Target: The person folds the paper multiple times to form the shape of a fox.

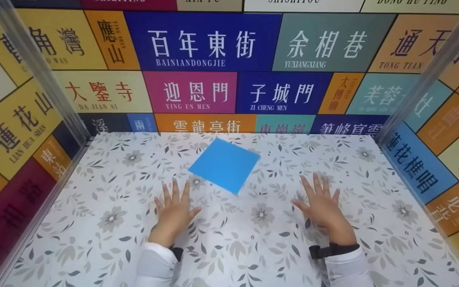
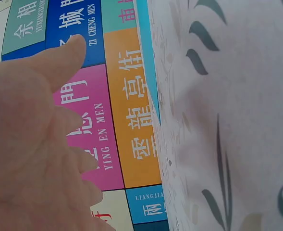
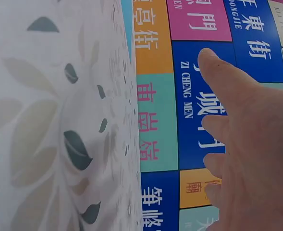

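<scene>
A square blue sheet of paper [image 1: 224, 166] lies flat on the tabletop [image 1: 229, 247], turned so that its corners point toward and away from me. Nearer to me and to its left is my left hand [image 1: 173, 213], fingers spread and straight, holding nothing. My right hand [image 1: 321, 203] is off to the right of the sheet, also with fingers spread and nothing in it. Neither hand touches the paper. In the left wrist view, the left hand [image 2: 30, 139] shows its thumb and fingers extended above the surface. The right hand [image 3: 252, 139] appears likewise in the right wrist view.
The table cover has a grey leaf and flower print. Behind it stands a back wall [image 1: 197, 40] of coloured panels with characters. Similar side panels flank it on the left [image 1: 18, 127] and right [image 1: 424, 163], with clear upright strips at the corners.
</scene>
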Action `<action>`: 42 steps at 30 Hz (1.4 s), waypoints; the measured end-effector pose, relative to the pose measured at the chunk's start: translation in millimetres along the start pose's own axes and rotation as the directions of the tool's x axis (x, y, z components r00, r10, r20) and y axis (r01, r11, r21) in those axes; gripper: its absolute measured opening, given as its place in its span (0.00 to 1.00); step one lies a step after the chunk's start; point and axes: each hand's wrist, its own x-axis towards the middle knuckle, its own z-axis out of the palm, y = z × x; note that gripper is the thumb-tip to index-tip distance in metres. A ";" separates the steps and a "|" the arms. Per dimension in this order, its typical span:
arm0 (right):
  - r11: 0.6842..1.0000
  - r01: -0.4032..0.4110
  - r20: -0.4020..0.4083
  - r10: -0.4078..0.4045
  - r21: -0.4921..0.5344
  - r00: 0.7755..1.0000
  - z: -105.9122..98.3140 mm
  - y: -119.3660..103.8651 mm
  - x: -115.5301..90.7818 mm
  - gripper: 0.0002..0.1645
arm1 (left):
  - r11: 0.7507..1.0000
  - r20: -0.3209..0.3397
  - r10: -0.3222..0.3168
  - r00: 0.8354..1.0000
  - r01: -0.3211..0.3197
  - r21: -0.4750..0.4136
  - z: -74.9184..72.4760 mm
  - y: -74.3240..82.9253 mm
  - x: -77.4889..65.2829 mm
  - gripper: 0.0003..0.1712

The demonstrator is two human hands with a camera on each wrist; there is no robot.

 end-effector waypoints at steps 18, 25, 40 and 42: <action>0.990 0.133 0.085 -0.136 0.040 0.987 -49.1 -46.2 87.7 0.49 | 0.982 0.061 0.057 0.996 -0.067 0.174 -44.6 35.0 71.5 0.50; 0.982 0.188 0.177 -0.187 0.012 0.966 -38.0 -65.5 136.5 0.49 | 0.985 0.161 0.044 0.986 -0.070 0.158 -38.8 35.4 112.9 0.49; 0.988 0.154 0.282 -0.141 -0.024 0.949 32.0 -93.1 154.5 0.46 | 0.997 0.299 -0.072 0.952 0.061 0.046 7.4 17.0 132.0 0.50; 0.985 0.166 0.281 -0.146 -0.048 0.948 35.9 -95.2 153.4 0.46 | 0.994 0.327 -0.090 0.941 0.066 0.085 7.8 18.8 129.9 0.51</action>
